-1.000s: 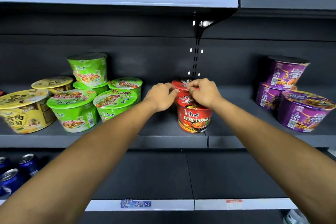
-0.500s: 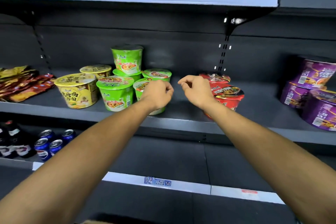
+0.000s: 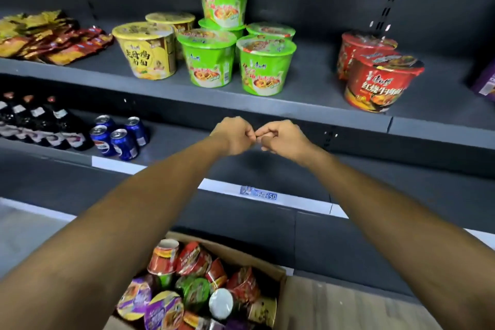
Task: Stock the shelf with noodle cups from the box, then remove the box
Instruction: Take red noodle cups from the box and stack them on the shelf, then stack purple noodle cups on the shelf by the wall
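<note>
Out in front of the shelving, left hand (image 3: 232, 136) and right hand (image 3: 285, 139) side by side, fingers curled into loose fists, fingertips meeting, nothing gripped in either. Below the forearms, open cardboard box (image 3: 280, 274) packed with noodle cups (image 3: 192, 289) lying at all angles, with red, purple and green wrappers. On the middle shelf (image 3: 302, 104): two red cups (image 3: 380, 86) at right, one behind the other; cluster of green cups (image 3: 211, 61) at centre, one stacked on top at the back; two yellow cups (image 3: 147, 53) just beside them at left; flat snack packets (image 3: 48, 37) far left; purple cup (image 3: 486, 83) cut off at the right edge. Shelf below: blue cans (image 3: 117, 138) beside dark bottles (image 3: 40, 123); price tag (image 3: 258, 193) on the front strip under the hands
</note>
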